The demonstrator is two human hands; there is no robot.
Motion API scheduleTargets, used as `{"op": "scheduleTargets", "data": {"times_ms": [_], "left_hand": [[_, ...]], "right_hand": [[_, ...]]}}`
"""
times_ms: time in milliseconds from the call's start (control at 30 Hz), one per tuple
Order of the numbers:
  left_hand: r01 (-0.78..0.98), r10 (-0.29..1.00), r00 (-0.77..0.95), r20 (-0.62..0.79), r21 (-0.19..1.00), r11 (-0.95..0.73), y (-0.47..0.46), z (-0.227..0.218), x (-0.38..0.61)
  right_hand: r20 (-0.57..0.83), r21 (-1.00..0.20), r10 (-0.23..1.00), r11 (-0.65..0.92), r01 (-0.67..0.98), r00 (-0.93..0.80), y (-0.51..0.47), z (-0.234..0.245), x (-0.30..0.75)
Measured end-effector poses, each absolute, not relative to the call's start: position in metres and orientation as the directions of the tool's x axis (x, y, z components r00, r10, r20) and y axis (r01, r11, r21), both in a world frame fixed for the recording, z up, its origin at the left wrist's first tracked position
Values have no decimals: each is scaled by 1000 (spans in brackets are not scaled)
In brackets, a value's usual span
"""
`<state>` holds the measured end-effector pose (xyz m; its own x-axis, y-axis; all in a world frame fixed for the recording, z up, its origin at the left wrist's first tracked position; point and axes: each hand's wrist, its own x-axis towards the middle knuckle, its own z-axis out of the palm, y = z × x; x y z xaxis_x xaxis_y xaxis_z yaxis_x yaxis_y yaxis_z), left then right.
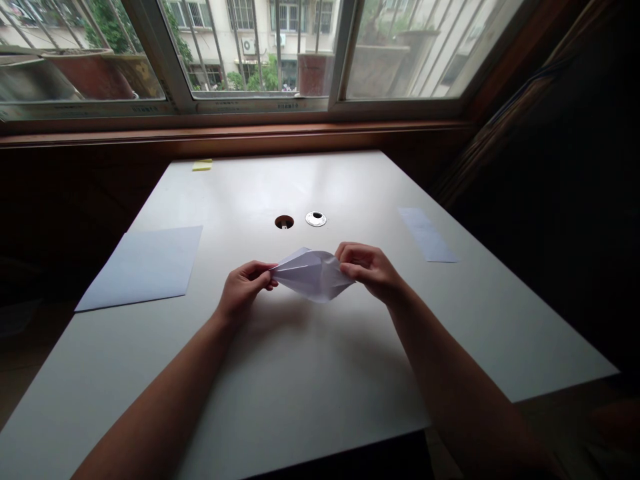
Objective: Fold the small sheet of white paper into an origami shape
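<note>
A folded white paper with several creases is held above the middle of the table, its two ends pinched and its centre bulging open. My left hand grips the left tip between thumb and fingers. At the opposite end, my right hand is closed on the right tip, with the fingers curled over it. Soft shadows of the hands and the paper fall on the tabletop below.
The white table carries a stack of paper at left, a paper strip at right and yellow sticky notes at the far left. Beyond the paper are a round cable hole and a silvery ring cover. A window stands behind.
</note>
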<state>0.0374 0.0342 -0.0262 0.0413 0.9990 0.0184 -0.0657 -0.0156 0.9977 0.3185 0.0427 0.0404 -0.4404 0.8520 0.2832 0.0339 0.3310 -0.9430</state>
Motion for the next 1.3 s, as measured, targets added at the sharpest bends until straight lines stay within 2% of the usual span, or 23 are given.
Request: {"op": "scheduleTargets", "data": {"times_ms": [167,333,467,600,700,833,1000,1167,1300], "left_hand": [[-69,997,60,-37,997,41,38,-27,35],[-131,981,128,-143,978,160,42,-23,31],[-187,974,129,-188,960,210,45,-23,27],[-210,962,137,-237,942,262,46,-22,26],[-186,961,155,-230,948,257,45,-22,27],[-72,975,144,-168,981,179,43,-20,28],[192,989,133,-61,981,35,40,-16,28],[436,971,82,226,867,-239,39,-20,28],[545,923,-27,383,780,-308,40,-29,29]], "right_hand": [[293,-918,824,384,96,-485,41,42,313],[340,-879,879,424,220,-335,49,30,310],[194,-906,896,320,277,-399,53,19,312],[21,-951,864,173,257,-504,53,10,308],[-13,-959,870,129,252,-492,52,4,303],[-44,-965,875,88,246,-483,53,-3,299],[-85,-957,875,62,283,-477,56,-10,296],[-63,-955,887,79,287,-457,56,-14,293],[-13,-928,909,145,344,-417,55,-17,290]]}}
